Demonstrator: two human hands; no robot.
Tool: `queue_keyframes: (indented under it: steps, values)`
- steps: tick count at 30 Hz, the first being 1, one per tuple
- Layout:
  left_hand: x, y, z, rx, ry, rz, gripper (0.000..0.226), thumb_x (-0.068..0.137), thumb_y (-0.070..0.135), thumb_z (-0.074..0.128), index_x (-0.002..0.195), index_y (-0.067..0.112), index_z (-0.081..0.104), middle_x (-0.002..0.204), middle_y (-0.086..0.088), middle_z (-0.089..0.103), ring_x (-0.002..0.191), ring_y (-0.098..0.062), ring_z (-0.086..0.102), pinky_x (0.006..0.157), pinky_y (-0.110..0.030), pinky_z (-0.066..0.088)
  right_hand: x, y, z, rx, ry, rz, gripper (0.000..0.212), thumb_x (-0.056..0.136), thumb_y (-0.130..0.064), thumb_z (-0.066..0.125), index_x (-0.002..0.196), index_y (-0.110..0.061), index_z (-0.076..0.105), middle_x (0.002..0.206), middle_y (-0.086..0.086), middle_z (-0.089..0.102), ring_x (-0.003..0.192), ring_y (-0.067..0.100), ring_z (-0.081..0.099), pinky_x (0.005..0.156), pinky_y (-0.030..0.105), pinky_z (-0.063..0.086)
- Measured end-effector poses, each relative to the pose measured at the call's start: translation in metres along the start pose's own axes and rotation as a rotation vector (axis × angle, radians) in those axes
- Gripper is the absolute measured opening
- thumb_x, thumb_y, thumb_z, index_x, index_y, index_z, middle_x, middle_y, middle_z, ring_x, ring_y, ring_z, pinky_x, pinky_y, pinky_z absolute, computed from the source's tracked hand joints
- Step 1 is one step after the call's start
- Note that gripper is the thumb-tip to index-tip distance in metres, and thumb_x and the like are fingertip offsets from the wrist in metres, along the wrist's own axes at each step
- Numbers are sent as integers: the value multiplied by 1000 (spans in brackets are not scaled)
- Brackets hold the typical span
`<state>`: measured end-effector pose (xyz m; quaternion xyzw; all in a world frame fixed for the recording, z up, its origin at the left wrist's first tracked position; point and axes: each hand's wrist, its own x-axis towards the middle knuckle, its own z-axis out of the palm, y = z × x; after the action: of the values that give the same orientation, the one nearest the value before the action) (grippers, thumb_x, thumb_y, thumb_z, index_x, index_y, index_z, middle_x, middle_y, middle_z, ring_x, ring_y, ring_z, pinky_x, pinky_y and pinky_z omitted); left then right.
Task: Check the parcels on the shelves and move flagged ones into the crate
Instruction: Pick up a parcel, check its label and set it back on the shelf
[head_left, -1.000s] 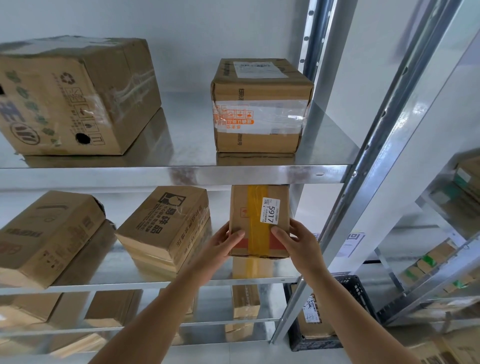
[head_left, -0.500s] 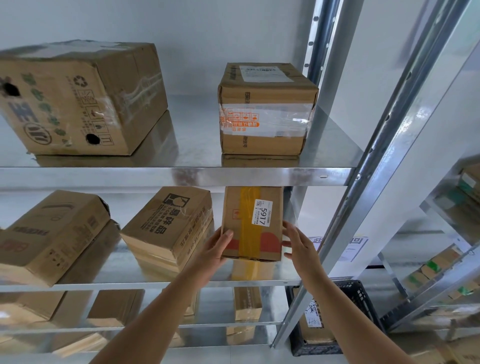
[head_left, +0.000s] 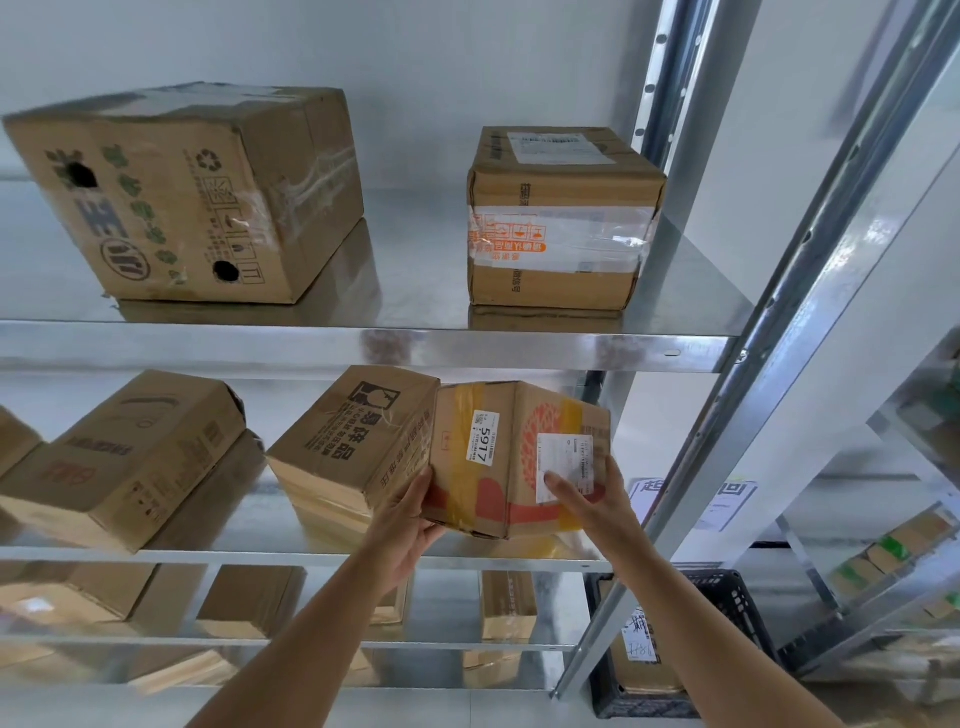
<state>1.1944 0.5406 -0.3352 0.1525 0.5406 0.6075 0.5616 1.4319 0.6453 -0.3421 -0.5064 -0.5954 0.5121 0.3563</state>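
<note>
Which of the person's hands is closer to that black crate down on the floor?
The right. The right hand holds the parcel's right side, up and left of the black crate. The left hand, on the parcel's left side, is farther left.

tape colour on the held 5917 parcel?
Yellow tape on the 5917 parcel, over red print; head view.

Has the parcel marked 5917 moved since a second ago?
Yes. The 5917 parcel has been turned on the middle shelf, so a second face with a white label now shows; both hands hold it.
</note>
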Motion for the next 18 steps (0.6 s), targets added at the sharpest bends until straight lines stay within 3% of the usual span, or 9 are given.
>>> queue_keyframes:
  steps: [5, 8, 10, 12, 15, 18]
  values:
    - [8, 3, -4, 35, 31, 52, 27, 111, 26, 45, 134, 24, 59, 122, -17, 72, 115, -29, 70, 102, -54, 54, -4, 3, -4, -13, -37, 64, 114, 52, -77, 87, 142, -36, 32, 129, -8, 61, 116, 22, 67, 91, 54, 60]
    - [8, 7, -1, 135, 75, 130, 28, 112, 24, 41, 128, 22, 64, 105, -8, 75, 94, -19, 73, 80, -38, 61, -6, 1, -7, 20, -56, 146, 119, 57, -63, 90, 149, -28, 24, 133, -3, 60, 119, 26, 64, 98, 52, 57]
    - [9, 11, 0, 202, 122, 204, 27, 111, 19, 46, 128, 20, 67, 108, -5, 75, 90, -16, 74, 68, -30, 61, -6, 1, -9, 4, -45, 154, 115, 61, -57, 89, 150, -25, 25, 134, -2, 59, 121, 26, 63, 101, 51, 55]
    - [11, 13, -2, 294, 130, 268, 28, 106, 13, 56, 127, 22, 71, 114, -4, 76, 97, -18, 75, 72, -30, 62, -6, 1, -11, -20, -27, 135, 98, 69, -50, 87, 146, -22, 33, 131, -2, 62, 116, 23, 65, 94, 42, 58]
    - [8, 11, -1, 462, 100, 300, 40, 102, 7, 58, 125, 36, 73, 119, 4, 76, 109, -16, 73, 95, -41, 60, -6, -1, -13, -79, 5, 102, 65, 85, -35, 82, 136, -17, 46, 123, -1, 66, 102, 17, 68, 73, 19, 59]
    - [7, 6, 6, 477, 52, 256, 37, 109, 14, 47, 131, 36, 69, 112, 6, 78, 107, -15, 74, 102, -45, 57, -4, 4, -16, -165, 35, 65, 54, 87, -36, 80, 131, -19, 54, 121, 0, 67, 108, 21, 68, 81, 25, 59]
